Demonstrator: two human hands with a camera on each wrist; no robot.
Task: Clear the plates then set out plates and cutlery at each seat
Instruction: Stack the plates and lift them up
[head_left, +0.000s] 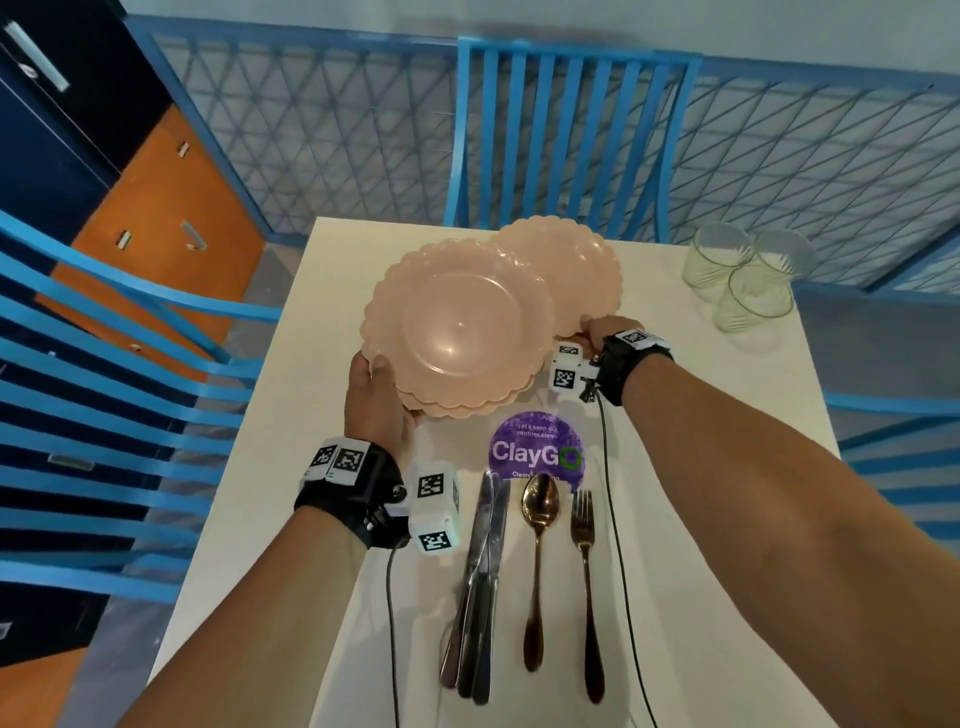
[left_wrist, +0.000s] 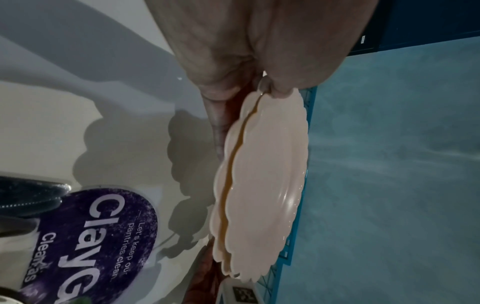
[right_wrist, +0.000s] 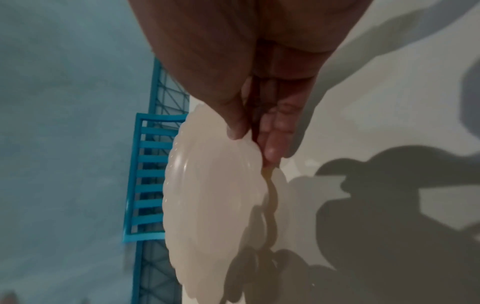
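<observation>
We see a stack of pink plates (head_left: 460, 332) raised above the middle of the tabletop (head_left: 727, 415), its near-left rim pinched by the left hand (head_left: 376, 397), thumb on top and fingers (left_wrist: 217, 123) underneath. The right hand (head_left: 597, 332) pinches the near rim of another pink plate (head_left: 571, 270) just behind the stack toward the far edge, thumb above, fingers (right_wrist: 275, 139) pressed together below. Near the front edge lie the knives (head_left: 483, 587), a spoon (head_left: 537, 561) and a fork (head_left: 587, 587). Three glasses (head_left: 743, 275) stand at the far right corner.
</observation>
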